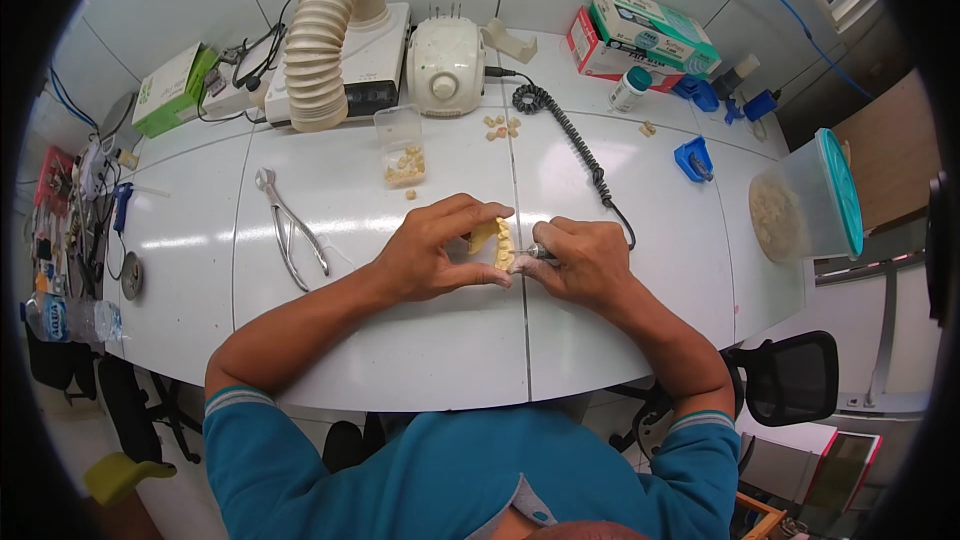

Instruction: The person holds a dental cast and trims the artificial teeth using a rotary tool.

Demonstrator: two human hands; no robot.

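Observation:
A yellowish dental plaster model (pixel 503 245) with a row of teeth is gripped in my left hand (pixel 437 248), thumb along its near end and fingers at its far end. My right hand (pixel 582 258) is closed around a dental handpiece (pixel 541 251) whose thin tip reaches the model's right side; whether it touches cannot be made out. White dust coats my right fingertips. The handpiece's black coiled cord (pixel 573 138) runs back to a cream control unit (pixel 447 68).
Beyond my hands stand a plastic container (pixel 404 162) with small yellowish pieces and a ribbed suction hose (pixel 318 55). Metal pliers (pixel 289 230) lie at left. At right are a lidded tub (pixel 797 202), a blue box (pixel 692 157) and a white bottle (pixel 629 90).

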